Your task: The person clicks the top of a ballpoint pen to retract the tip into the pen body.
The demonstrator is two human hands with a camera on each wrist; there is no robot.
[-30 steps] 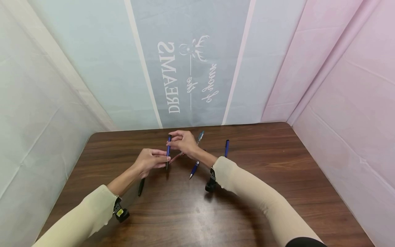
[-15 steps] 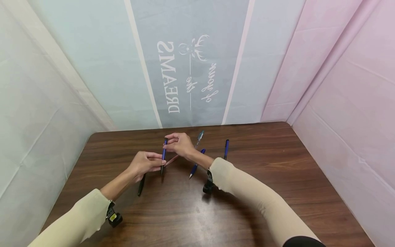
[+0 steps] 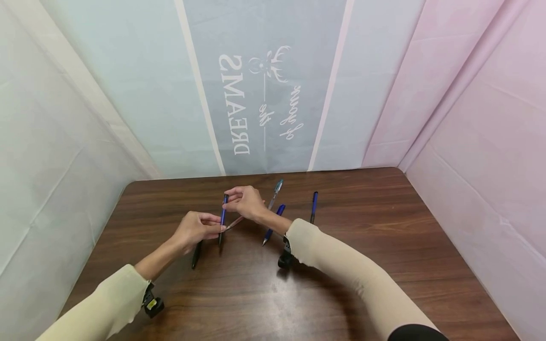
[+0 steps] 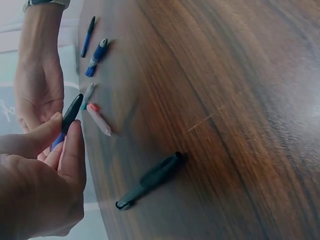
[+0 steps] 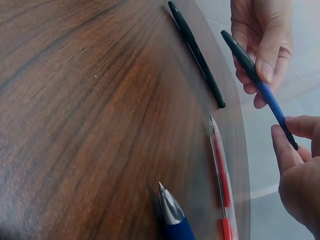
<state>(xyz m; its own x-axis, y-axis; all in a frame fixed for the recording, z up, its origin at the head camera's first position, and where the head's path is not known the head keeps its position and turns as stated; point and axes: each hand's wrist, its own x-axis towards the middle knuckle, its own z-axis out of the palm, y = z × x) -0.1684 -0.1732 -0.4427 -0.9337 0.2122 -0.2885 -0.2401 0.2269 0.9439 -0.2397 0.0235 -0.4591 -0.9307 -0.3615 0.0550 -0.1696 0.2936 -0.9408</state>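
Both hands hold one blue pen with a dark end above the table. The left hand pinches it near the dark lower part between thumb and fingers. At the upper end, the right hand pinches it with its fingertips. A black pen lies on the table just below the left hand. Under the right hand lies a clear pen with red ink, partly covered in the head view. Beside the right wrist is a blue pen with a silver tip.
A clear pen with a teal end lies toward the back of the brown wooden table. Farther right is another blue and black pen. Printed cloth hangs behind the table, with pale cloth at both sides.
Both hands have moved left and slightly nearer with the blue pen between them. More of the silver-tipped blue pen shows in the head view. The other pens lie where they were.
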